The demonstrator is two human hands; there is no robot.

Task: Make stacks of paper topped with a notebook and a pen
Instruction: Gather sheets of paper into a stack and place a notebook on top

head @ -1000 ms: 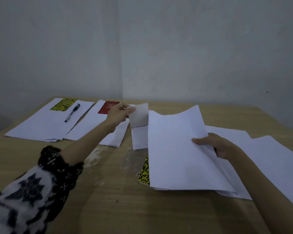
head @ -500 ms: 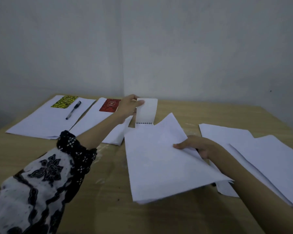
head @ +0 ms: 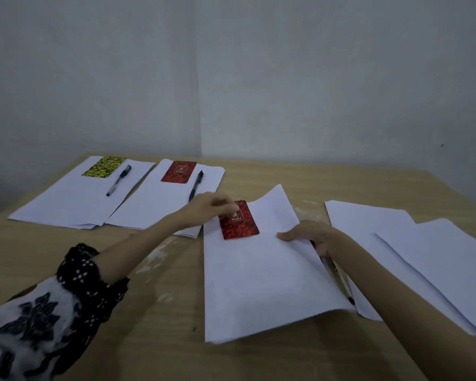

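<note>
left hand (head: 209,207): fingertips pinching the red notebook (head: 239,220) on the middle paper stack (head: 259,284)
right hand (head: 311,234): pressed flat on that stack's right edge, pen (head: 338,276) under it, not clearly gripped

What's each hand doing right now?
Left hand: fingers pinched on the red notebook atop the paper stack.
Right hand: resting on the stack, holding a pen.

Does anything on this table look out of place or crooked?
Yes. A pen lies partly under the near paper stack beside the right hand, not on top. That stack sits askew compared with the two finished stacks.
</note>
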